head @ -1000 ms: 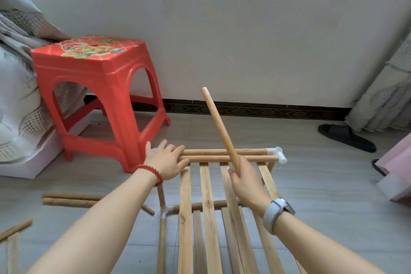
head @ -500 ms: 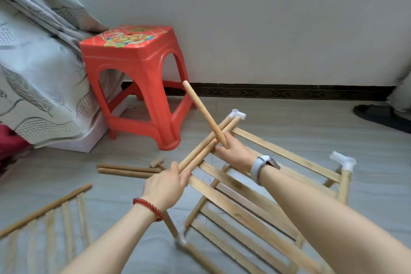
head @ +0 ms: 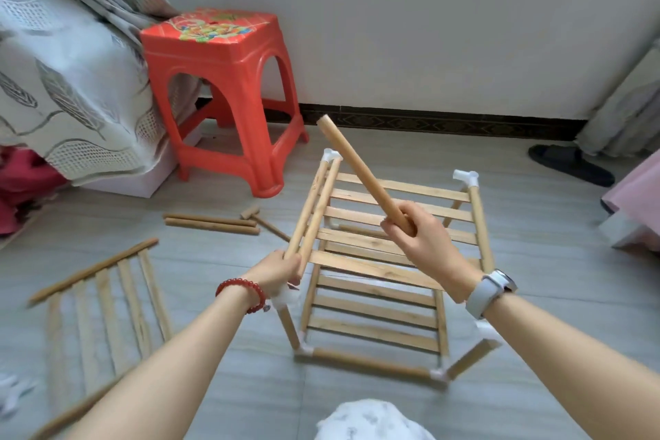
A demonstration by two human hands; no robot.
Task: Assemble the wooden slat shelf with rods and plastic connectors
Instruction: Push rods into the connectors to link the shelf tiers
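A partly built wooden slat shelf (head: 378,261) stands on the floor, its rods joined by white plastic connectors (head: 466,178). My left hand (head: 276,270) grips the near end of the top left rail's two rods, just above a corner connector (head: 284,300). A loose wooden rod (head: 360,168) is gripped by its lower end in my right hand (head: 425,239), slanting up and to the left over the shelf's slats. The far left corner connector (head: 330,155) sits just under that rod.
A spare slat panel (head: 103,293) lies on the floor at left. Two loose rods (head: 210,221) and a small wooden mallet (head: 262,218) lie beyond it. A red plastic stool (head: 221,89) stands by the wall, a black slipper (head: 569,164) at far right.
The shelf has turned so its slats now run across my view. My left hand slid to the rail's near end. My right hand with the rod moved right, above the slats.
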